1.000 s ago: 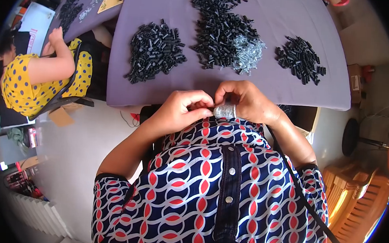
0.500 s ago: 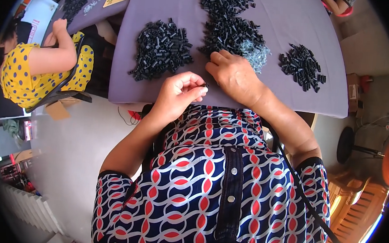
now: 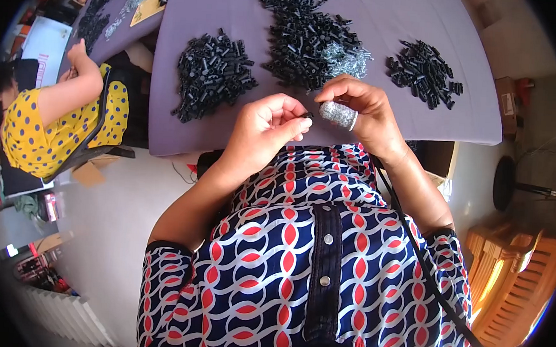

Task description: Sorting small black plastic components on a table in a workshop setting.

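Observation:
My left hand (image 3: 271, 130) pinches a small black plastic piece (image 3: 308, 115) between thumb and fingertips, just above the table's near edge. Close beside it is my right hand (image 3: 364, 112), its thumb wrapped in silvery tape (image 3: 338, 115). The right thumb and forefinger are closed together; whatever lies between them is too small to make out. Beyond my hands spreads a large pile of small black plastic parts (image 3: 305, 41), with a heap of small shiny silvery pieces (image 3: 347, 61) on its right side. Separate piles of black parts lie to the left (image 3: 214, 74) and right (image 3: 424, 74).
A purple-grey cloth covers the table (image 3: 389, 18). At the left, a person in a yellow dotted top (image 3: 33, 120) sits at another table with similar parts. A wooden bench (image 3: 507, 276) and a black cable (image 3: 425, 262) are on my right.
My right hand has lifted away from the middle pile, turned to show its taped thumb, and come beside my left hand. The left hand still pinches its black piece, slightly farther right.

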{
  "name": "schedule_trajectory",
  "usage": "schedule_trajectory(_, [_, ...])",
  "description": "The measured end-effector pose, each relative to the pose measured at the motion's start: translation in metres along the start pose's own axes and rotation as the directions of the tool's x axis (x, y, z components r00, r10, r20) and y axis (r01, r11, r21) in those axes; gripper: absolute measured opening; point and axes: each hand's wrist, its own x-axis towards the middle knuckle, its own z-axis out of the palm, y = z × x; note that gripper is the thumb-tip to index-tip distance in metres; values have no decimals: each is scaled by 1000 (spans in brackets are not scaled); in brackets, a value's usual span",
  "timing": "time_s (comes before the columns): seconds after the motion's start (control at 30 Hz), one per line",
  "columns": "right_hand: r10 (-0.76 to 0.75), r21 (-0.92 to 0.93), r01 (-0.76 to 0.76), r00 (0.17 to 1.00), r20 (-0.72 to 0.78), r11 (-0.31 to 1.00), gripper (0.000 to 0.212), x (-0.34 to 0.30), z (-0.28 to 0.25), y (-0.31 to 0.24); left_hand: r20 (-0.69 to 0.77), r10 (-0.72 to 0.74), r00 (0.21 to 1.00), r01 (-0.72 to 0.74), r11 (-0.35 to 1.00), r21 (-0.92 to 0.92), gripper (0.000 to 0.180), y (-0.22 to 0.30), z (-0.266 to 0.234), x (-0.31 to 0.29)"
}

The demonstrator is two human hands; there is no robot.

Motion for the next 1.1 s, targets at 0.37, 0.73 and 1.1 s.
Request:
schedule_trajectory(0.37, [70,76,-74,997,45,994,17,-11,-5,-2,-30,13,999,-14,999,-40,10,8,13,-1])
schedule_trajectory(0.73, [38,-33,-36,999,39,999,14,-15,-1,-12,-100,195,976,-183,976,122,12,4,19,-6])
schedule_trajectory(1.1, [42,-79,-42,999,3,996,13,-14,3,-15,-91,302,949,-262,914,310,16,6,20,-3])
